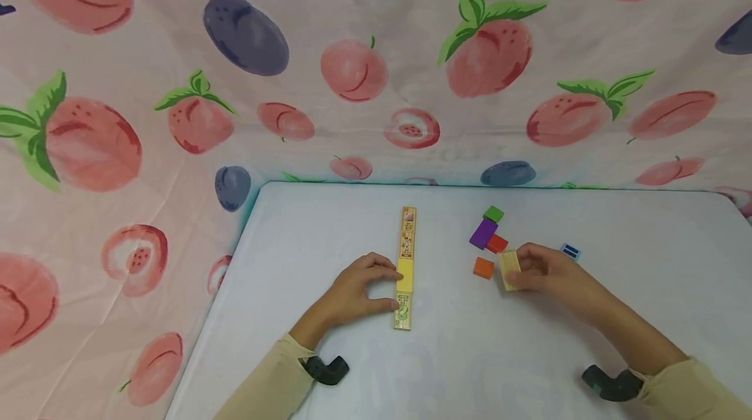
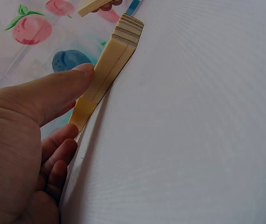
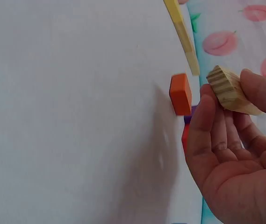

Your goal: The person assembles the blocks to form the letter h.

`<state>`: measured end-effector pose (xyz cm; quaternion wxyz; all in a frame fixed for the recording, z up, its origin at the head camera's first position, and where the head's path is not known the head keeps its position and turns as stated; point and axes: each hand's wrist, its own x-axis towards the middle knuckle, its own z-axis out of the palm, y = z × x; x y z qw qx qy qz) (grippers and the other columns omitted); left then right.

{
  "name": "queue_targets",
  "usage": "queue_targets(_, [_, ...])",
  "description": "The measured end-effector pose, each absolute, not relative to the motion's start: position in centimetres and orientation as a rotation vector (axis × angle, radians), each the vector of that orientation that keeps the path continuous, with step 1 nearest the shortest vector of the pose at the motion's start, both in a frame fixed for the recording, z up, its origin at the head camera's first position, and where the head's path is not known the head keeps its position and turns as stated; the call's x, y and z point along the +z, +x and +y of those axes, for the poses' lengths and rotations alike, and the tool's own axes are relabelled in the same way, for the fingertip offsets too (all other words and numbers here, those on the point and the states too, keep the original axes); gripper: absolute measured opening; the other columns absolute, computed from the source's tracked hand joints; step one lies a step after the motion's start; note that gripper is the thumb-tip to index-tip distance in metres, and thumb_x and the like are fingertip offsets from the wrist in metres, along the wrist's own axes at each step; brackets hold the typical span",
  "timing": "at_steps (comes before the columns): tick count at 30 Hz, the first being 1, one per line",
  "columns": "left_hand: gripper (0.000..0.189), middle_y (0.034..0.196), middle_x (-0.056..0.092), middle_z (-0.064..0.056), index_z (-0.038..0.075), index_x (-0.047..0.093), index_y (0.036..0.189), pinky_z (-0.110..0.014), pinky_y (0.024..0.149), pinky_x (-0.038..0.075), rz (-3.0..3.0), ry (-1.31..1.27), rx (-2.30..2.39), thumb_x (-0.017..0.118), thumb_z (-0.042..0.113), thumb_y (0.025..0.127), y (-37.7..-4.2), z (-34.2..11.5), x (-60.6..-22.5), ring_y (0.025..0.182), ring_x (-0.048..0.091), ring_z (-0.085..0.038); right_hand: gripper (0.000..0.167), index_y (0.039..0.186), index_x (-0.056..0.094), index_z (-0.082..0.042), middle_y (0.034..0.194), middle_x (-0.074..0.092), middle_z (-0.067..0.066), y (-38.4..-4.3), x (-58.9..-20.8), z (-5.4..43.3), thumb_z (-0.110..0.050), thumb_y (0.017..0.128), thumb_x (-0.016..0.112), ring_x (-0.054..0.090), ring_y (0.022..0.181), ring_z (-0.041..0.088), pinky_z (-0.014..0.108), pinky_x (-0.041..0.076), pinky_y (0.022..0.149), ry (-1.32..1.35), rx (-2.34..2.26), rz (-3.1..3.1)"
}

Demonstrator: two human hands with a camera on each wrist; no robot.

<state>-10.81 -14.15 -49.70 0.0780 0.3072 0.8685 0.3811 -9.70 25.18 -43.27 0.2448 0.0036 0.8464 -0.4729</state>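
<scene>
A straight row of wooden blocks runs away from me in the head view: a printed block (image 1: 402,311) nearest, a plain yellow block (image 1: 405,274) beyond it, then more printed blocks (image 1: 407,243). My left hand (image 1: 358,289) touches the row's left side, thumb at the near block and index fingertip at the yellow one. In the left wrist view the thumb (image 2: 72,84) lies against the row. My right hand (image 1: 549,271) pinches a plain wooden block (image 1: 508,270) between thumb and fingers; the right wrist view shows that wooden block (image 3: 228,91) with its grained end.
Beside the right hand lie an orange block (image 1: 484,268), a red block (image 1: 497,243), a purple block (image 1: 484,233) and a green block (image 1: 493,213). A blue striped piece (image 1: 570,251) is behind that hand. A fruit-print cloth (image 1: 411,67) hangs beyond the white table (image 1: 329,217).
</scene>
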Motion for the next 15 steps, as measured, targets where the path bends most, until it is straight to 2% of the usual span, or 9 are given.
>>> queue_targets(4, [0.046,0.128,0.058,0.009,0.023,0.073,0.125,-0.037,0.107,0.048,2.598,0.911,1.140,0.085,0.038,0.084,-10.8,-14.1,-49.6,0.124,0.054,-0.011,0.056,0.135,0.053,-0.008,0.123,0.066,0.013,-9.3,-43.6,24.6,-0.038,0.093,0.074,0.062,0.106,0.024,0.028,0.059,0.083,-0.017,-1.324,2.212])
queue_targets(8, [0.045,0.128,0.058,0.010,0.023,0.073,0.125,-0.037,0.108,0.047,2.593,0.893,1.134,0.085,0.037,0.084,-10.8,-14.1,-49.6,0.124,0.054,-0.010,0.066,0.150,0.045,-0.016,0.127,0.065,0.017,-9.0,-44.1,24.0,-0.034,0.093,0.075,0.063,0.107,0.025,0.032,0.061,0.085,-0.027,-1.394,2.109])
queue_targets(11, [0.046,0.128,0.058,0.009,0.023,0.073,0.125,-0.037,0.108,0.047,2.592,0.889,1.130,0.086,0.036,0.083,-10.8,-14.1,-49.7,0.125,0.054,-0.010,0.066,0.151,0.045,-0.016,0.126,0.062,0.019,-8.9,-44.4,23.6,-0.030,0.094,0.075,0.062,0.106,0.026,0.036,0.062,0.085,-0.026,-1.447,2.047])
queue_targets(15, [0.045,0.128,0.059,0.010,0.023,0.073,0.124,-0.038,0.107,0.047,2.591,0.890,1.141,0.085,0.036,0.083,-10.8,-14.1,-49.6,0.124,0.054,-0.010,0.062,0.149,0.045,-0.009,0.122,0.061,0.020,-8.6,-44.6,23.1,-0.025,0.096,0.072,0.065,0.103,0.027,0.040,0.062,0.085,-0.046,-1.503,1.965])
